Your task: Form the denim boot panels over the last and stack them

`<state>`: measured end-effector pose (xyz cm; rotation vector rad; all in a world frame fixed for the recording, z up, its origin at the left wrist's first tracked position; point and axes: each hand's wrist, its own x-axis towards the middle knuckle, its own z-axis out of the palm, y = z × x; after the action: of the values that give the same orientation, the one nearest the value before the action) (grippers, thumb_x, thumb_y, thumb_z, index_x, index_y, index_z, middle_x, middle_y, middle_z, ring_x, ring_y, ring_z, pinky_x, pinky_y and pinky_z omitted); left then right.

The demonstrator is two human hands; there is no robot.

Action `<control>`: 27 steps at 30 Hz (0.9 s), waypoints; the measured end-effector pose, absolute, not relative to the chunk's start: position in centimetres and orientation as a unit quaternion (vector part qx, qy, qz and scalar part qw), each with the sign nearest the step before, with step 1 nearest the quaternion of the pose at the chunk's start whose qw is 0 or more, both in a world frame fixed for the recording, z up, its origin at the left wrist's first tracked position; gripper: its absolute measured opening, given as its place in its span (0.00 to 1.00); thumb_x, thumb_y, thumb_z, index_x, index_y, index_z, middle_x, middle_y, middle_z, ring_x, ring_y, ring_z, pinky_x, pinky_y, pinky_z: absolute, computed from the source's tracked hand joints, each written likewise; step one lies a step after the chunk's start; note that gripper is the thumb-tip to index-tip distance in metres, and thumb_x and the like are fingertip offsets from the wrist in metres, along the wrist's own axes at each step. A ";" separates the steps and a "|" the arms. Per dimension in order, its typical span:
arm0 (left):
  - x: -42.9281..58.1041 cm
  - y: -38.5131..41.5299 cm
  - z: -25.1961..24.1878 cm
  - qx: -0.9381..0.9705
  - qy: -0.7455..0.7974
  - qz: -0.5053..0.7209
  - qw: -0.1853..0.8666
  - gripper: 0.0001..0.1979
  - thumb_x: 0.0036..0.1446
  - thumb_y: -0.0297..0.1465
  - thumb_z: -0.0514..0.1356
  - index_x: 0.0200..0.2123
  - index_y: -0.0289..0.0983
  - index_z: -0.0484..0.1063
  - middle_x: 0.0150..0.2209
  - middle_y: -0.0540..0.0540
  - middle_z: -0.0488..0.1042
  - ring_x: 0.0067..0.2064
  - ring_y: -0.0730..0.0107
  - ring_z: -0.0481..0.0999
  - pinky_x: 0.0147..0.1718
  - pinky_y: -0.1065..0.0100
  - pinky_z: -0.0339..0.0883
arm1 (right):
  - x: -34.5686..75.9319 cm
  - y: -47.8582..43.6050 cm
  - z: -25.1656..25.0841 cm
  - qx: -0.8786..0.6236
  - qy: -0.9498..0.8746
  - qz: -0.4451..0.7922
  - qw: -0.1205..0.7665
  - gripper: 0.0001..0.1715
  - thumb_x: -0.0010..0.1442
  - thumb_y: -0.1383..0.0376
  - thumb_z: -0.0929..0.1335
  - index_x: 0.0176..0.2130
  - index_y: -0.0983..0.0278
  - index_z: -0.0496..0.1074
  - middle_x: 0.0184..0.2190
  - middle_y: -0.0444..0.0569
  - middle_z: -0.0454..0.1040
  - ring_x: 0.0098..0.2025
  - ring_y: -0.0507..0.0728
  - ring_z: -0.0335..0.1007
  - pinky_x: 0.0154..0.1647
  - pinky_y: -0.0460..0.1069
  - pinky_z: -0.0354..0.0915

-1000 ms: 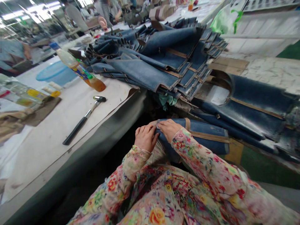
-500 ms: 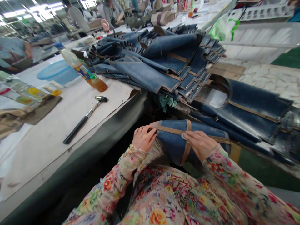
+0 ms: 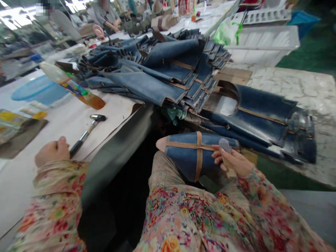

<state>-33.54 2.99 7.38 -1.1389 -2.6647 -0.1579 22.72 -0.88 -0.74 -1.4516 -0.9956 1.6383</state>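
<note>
Right grip [image 3: 231, 160] was closed on a small grey-tipped tool [image 3: 224, 148] with a pale handle, just past the rounded end of a pointed blue form [image 3: 187, 157]. Tan straps [image 3: 198, 154] bound that form crosswise, and it lay across the person's floral-clad lap [image 3: 178, 217]. Left grip [image 3: 52, 151] was curled shut, holding nothing that showed, just beside a hammer [image 3: 86, 134] on the paper-covered table [image 3: 112, 115].

Farther along the table, a plastic bottle [image 3: 72, 85] lay on its side with amber liquid at its lower end, near a shallow blue basin [image 3: 39, 89] whose contents could not be made out. Beyond the work, a green-trimmed plastic bag [image 3: 227, 33] stood against a white crate [image 3: 262, 43].

Stacked blue panels [image 3: 157, 70] crowded the table's near corner, and more blue panels [image 3: 262, 115] lay to the right. A dark open gap separated the table's cloth-hung edge [image 3: 115, 154] from the strapped form
</note>
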 end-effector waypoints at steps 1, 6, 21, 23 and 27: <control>-34.1 2.9 6.9 -0.398 -0.911 -0.032 0.102 0.14 0.54 0.37 0.48 0.25 0.35 0.66 0.18 0.54 0.52 0.23 0.78 0.49 0.30 0.73 0.55 | 22.7 -0.7 -0.5 -0.546 -0.359 0.669 0.355 0.32 0.48 0.46 0.65 0.45 0.65 0.64 0.29 0.50 0.68 0.26 0.52 0.65 0.12 0.43 0.55; -33.4 2.5 4.6 -0.456 -0.880 0.037 0.129 0.13 0.54 0.41 0.49 0.32 0.39 0.67 0.21 0.53 0.49 0.22 0.76 0.44 0.29 0.70 0.58 | 23.2 -0.2 -0.1 -0.512 -0.333 0.716 0.339 0.29 0.53 0.48 0.62 0.46 0.65 0.63 0.29 0.50 0.68 0.23 0.51 0.65 0.11 0.42 0.53; -16.4 -2.9 6.2 -0.518 -0.757 -0.125 -0.378 0.21 0.52 0.51 0.48 0.38 0.40 0.62 0.21 0.57 0.63 0.18 0.79 0.58 0.17 0.77 0.51 | 22.6 -2.3 -0.5 -0.521 -0.304 0.690 0.401 0.31 0.47 0.47 0.67 0.45 0.64 0.62 0.27 0.46 0.67 0.19 0.49 0.63 0.10 0.41 0.51; -12.9 -3.9 6.1 -0.534 -0.696 -0.122 -0.463 0.25 0.48 0.53 0.51 0.38 0.38 0.62 0.20 0.56 0.61 0.17 0.80 0.56 0.15 0.77 0.49 | 22.5 -2.7 -0.6 -0.527 -0.301 0.686 0.400 0.32 0.47 0.47 0.67 0.45 0.64 0.61 0.26 0.45 0.67 0.19 0.49 0.63 0.10 0.41 0.50; -8.6 -4.7 6.6 -0.547 -0.606 -0.173 -0.551 0.27 0.51 0.51 0.49 0.43 0.35 0.61 0.21 0.55 0.59 0.16 0.81 0.53 0.13 0.77 0.48 | 22.5 -3.2 -0.9 -0.542 -0.299 0.674 0.404 0.36 0.44 0.45 0.68 0.45 0.65 0.61 0.26 0.45 0.67 0.18 0.49 0.63 0.10 0.41 0.49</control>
<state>-8.60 -4.71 6.60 -2.8227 -3.1307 -0.8943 22.46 -3.25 -0.90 -1.3689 -0.7552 1.7015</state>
